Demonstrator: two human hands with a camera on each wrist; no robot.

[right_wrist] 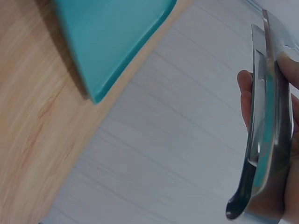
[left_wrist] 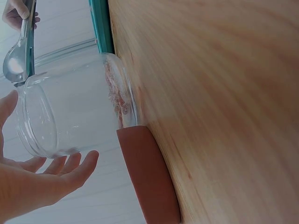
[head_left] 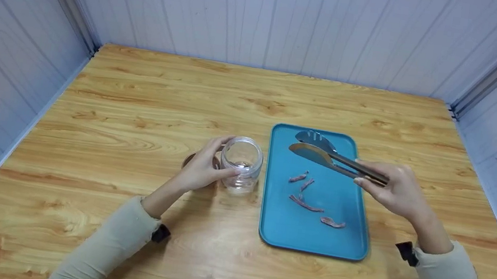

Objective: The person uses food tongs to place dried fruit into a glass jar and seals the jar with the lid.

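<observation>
My left hand (head_left: pixel 201 168) grips a clear jar (head_left: pixel 243 179) from its left side, thumb near the rim. The jar stands upright and uncovered, and reddish strips (left_wrist: pixel 117 95) lie on its bottom in the left wrist view. In my right hand (head_left: pixel 398 188) are metal tongs (head_left: pixel 315 153), held by their arms above the far part of a blue tray (head_left: pixel 312 237). The tongs' ends are slightly apart, with nothing seen between them. Several dark reddish strips, apparently meat (head_left: pixel 306 204), lie on the tray below the tongs.
A reddish-brown round piece, apparently a lid (left_wrist: pixel 149 172), lies beside the jar, partly hidden by my left hand in the head view. The wooden table (head_left: pixel 139 102) is bounded by pale panel walls (head_left: pixel 291 26) at the back and sides.
</observation>
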